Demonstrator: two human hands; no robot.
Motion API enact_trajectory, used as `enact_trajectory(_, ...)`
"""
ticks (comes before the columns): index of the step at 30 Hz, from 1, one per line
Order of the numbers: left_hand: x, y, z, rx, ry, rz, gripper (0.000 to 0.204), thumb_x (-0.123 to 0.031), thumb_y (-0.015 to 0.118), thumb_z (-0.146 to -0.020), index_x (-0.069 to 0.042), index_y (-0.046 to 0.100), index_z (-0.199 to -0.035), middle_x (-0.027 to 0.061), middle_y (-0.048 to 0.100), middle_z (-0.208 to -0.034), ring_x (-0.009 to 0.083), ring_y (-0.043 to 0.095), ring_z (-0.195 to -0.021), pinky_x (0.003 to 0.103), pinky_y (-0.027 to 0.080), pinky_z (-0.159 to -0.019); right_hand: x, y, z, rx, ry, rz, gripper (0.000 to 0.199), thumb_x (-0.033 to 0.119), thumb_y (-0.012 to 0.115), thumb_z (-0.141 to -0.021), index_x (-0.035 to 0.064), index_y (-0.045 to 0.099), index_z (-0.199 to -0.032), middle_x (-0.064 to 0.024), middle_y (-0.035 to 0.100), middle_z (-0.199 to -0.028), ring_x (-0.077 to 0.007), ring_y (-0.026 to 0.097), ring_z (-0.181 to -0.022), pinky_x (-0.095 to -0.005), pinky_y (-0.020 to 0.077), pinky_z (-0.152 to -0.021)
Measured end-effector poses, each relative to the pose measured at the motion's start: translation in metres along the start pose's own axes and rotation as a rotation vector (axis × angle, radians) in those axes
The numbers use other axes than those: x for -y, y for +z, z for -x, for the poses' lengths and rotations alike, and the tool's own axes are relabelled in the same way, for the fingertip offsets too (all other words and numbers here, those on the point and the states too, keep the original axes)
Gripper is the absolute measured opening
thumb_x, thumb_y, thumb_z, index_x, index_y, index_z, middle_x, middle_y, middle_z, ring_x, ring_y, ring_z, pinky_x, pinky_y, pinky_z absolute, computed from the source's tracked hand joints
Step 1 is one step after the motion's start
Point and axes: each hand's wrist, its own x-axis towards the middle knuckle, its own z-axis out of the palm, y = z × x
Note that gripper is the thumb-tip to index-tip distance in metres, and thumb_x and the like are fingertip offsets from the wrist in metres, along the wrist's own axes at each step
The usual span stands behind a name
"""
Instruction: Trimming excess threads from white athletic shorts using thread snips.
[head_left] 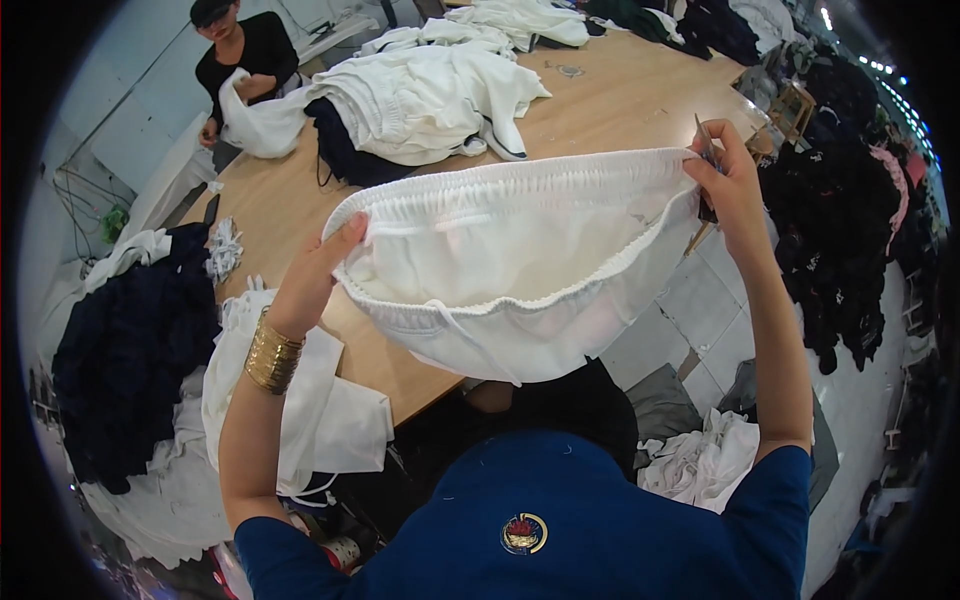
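A pair of white elastic-waist pants (530, 340) is stretched wide between my hands, its waist opening facing up toward me. A thin drawstring (466, 332) hangs from the near side of the waistband. My left hand (318, 268) grips the left end of the waistband, thumb on top, and a wide gold bracelet (273, 356) circles that wrist. At the right end, my right hand (733, 182) pinches the waistband. That same hand also holds small metal thread snips (704, 138), blades pointing up; their handle is partly hidden by the fingers. The pants' legs are mostly out of sight below the waist.
A pile of white garments (420, 100) lies on the wooden table (625, 100) beyond the pants. At far left a person in black (262, 50) handles white cloth. Navy garments (130, 350) are heaped at left, black ones (830, 250) at right. White cloth (705, 460) lies low right.
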Motion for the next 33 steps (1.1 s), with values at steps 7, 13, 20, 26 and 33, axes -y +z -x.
enact_trajectory(7,0.000,-0.007,-0.009,-0.001,0.017,0.039,0.040,-0.035,0.051,-0.091,-0.001,0.055,-0.113,0.0029,0.061,-0.104,0.0098,0.056,-0.093,0.024,0.043,-0.082,0.006,-0.002,-0.002,0.058,0.038,-0.040,0.017,0.006,0.056,-0.076,0.0102,0.049,-0.091,0.0040,0.049,-0.070,-0.0029,0.040,-0.061,-0.0187,0.0293,-0.052)
enact_trajectory(13,0.000,-0.014,-0.016,0.033,0.009,0.033,0.042,-0.033,0.048,-0.093,-0.001,0.050,-0.119,0.0047,0.057,-0.113,0.0126,0.055,-0.102,0.028,0.042,-0.089,0.013,-0.005,0.000,0.099,0.081,-0.074,0.017,0.007,0.057,-0.076,0.0102,0.051,-0.091,0.0050,0.049,-0.070,-0.0019,0.039,-0.059,-0.0184,0.0275,-0.051)
enact_trajectory(20,0.000,-0.017,-0.025,0.028,-0.012,0.059,0.045,-0.034,0.052,-0.090,-0.001,0.050,-0.121,0.0045,0.057,-0.114,0.0130,0.053,-0.104,0.027,0.040,-0.090,0.008,0.001,-0.010,0.094,0.121,-0.098,0.019,0.008,0.058,-0.075,0.0101,0.053,-0.093,0.0055,0.049,-0.071,-0.0016,0.038,-0.057,-0.0177,0.0268,-0.050)
enact_trajectory(26,-0.006,-0.050,-0.061,-0.012,0.007,0.197,0.044,-0.032,0.054,-0.090,-0.001,0.050,-0.121,0.0047,0.056,-0.118,0.0122,0.053,-0.106,0.027,0.039,-0.093,0.006,0.035,-0.049,0.146,0.226,-0.140,0.021,0.008,0.056,-0.075,0.0070,0.055,-0.096,0.0060,0.047,-0.066,-0.0009,0.034,-0.049,-0.0169,0.0249,-0.044)
enact_trajectory(33,-0.047,-0.107,-0.050,-0.188,0.220,0.264,0.043,-0.029,0.044,-0.095,-0.004,0.043,-0.129,0.0047,0.050,-0.127,0.0142,0.051,-0.111,0.029,0.039,-0.095,0.059,0.072,-0.063,0.208,0.164,-0.272,0.024,0.007,0.056,-0.074,0.0068,0.057,-0.098,0.0058,0.047,-0.065,-0.0003,0.034,-0.047,-0.0164,0.0233,-0.042)
